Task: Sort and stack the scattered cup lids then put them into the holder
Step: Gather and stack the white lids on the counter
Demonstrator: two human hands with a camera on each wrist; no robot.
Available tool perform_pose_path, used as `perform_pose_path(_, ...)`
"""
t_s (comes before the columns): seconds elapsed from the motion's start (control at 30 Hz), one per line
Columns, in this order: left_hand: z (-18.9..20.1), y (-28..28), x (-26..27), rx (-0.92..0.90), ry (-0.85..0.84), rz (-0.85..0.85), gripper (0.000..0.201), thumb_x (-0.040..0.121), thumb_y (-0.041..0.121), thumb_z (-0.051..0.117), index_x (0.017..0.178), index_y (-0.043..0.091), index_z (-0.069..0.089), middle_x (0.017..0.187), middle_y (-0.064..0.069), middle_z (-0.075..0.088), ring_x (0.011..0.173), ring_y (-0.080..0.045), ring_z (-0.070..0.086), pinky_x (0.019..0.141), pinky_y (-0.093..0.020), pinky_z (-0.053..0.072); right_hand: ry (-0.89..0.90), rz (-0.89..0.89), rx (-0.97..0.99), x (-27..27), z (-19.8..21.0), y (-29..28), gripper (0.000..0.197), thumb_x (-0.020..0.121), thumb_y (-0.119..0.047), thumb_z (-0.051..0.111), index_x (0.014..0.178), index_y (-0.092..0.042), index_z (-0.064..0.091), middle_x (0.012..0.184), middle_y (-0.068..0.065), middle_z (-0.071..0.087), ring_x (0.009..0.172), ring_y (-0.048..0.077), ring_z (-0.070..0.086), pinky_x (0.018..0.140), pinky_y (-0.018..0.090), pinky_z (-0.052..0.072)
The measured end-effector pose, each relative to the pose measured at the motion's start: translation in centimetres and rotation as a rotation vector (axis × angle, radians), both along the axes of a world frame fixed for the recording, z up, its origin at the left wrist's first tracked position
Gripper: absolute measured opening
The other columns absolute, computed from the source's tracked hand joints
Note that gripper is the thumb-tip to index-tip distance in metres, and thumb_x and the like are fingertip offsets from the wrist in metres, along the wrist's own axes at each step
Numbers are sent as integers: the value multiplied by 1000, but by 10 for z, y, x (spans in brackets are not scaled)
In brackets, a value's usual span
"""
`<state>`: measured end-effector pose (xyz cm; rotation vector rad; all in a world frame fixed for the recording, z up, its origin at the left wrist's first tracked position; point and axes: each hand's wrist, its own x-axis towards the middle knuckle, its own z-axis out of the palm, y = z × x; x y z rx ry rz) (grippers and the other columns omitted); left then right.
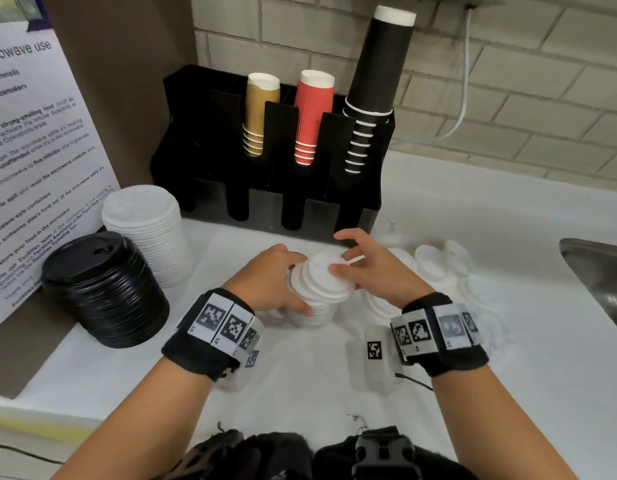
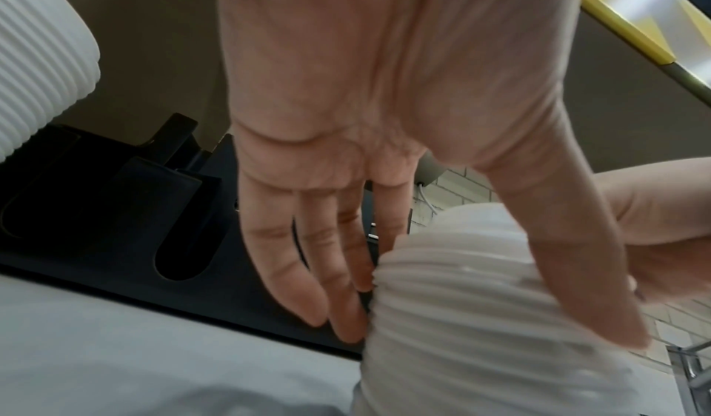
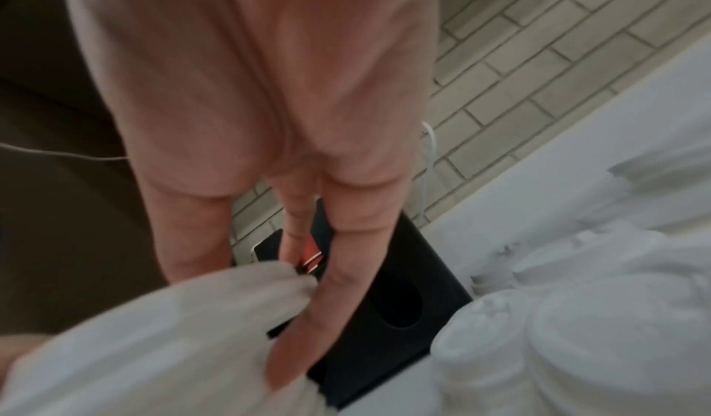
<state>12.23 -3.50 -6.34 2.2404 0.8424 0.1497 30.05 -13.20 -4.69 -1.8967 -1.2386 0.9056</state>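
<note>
Between the two hands, near the front middle of the white surface [image 1: 438,341], stands a short stack of small white lids [image 1: 317,292]. The left hand [image 1: 270,278] has its grip around the stack's side, thumb on the near face and fingers [image 2: 307,270] curved against the far ribs. The right hand [image 1: 373,268] lays thumb and fingers along the edge of the topmost lid, which sits slightly askew; its grip is a light pinch and press on that lid, though the blurred right wrist view leaves the exact contact unclear.

Just right of the stack lie loose white and clear lids [image 1: 435,261], still scattered. To the left stand a finished black lid stack [image 1: 102,289] and a taller white lid stack [image 1: 147,230], touching or nearly so. Behind everything sits the black holder [image 1: 265,188], its upper slots carrying tan, red and black cups, its lower front slots dark and seemingly unfilled.

Stacking appears to be the step in hand, with one lid being seated. Next, the top lid probably needs squaring and pressing home, then the right hand can reach for another loose lid of matching size.
</note>
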Motion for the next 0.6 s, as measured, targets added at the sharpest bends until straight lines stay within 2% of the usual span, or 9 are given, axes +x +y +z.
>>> perform_pose_path(0.07,0,0,3,16,4,-13,52,59,27,90,104,26,65,98,2,51,93,-16,53,82,-28,47,-73,-19,118,-4,-3,-7,34,83,-21,73,110,-34,56,108,2,50,88,15,61,80,25,53)
perform_pose_path(0.13,0,-1,6,9,-7,-7,54,57,27,91,105,26,65,98,3,48,90,-16,54,83,-29,48,-95,-37,213,-7,-7,-14,27,82,-18,74,101,-33,63,113,3,52,98,17,62,86,23,51)
perform_pose_path(0.2,0,-3,9,2,-27,2,58,57,26,92,107,27,65,98,5,46,86,-12,55,80,-28,48,-67,1,210,-10,-10,-22,36,77,-16,79,105,-34,64,118,1,53,107,12,59,90,21,51)
perform_pose_path(0.3,0,-4,14,21,-37,1,63,56,25,93,112,23,62,96,10,47,83,-4,49,78,-26,45,9,46,195,-12,-14,-32,53,72,-13,83,117,-31,62,121,-7,51,113,6,53,89,16,50)
perform_pose_path(0.4,-2,-3,16,6,-55,37,73,55,23,94,119,23,57,106,7,50,90,-11,51,86,-29,47,15,5,255,-12,-18,-35,44,75,-13,80,112,-30,64,121,-7,56,112,9,55,89,20,52)
perform_pose_path(0.47,-2,-4,15,-16,-75,54,76,55,20,94,121,22,56,111,4,52,92,-14,52,89,-32,49,-2,-1,269,-11,-18,-34,40,76,-14,79,108,-36,65,118,-7,56,108,9,56,84,17,52)
perform_pose_path(0.53,-2,-4,15,-27,-89,60,75,56,19,94,120,20,57,114,3,55,92,-15,54,90,-34,50,-57,14,271,-12,-19,-33,40,76,-16,79,106,-40,65,116,-8,56,106,7,56,82,16,52)
perform_pose_path(0.6,-2,-4,15,-39,-99,68,75,55,17,94,120,19,57,114,3,56,93,-15,56,89,-35,52,-145,31,270,-13,-20,-32,40,76,-18,79,109,-36,67,116,-4,56,109,6,54,84,19,53)
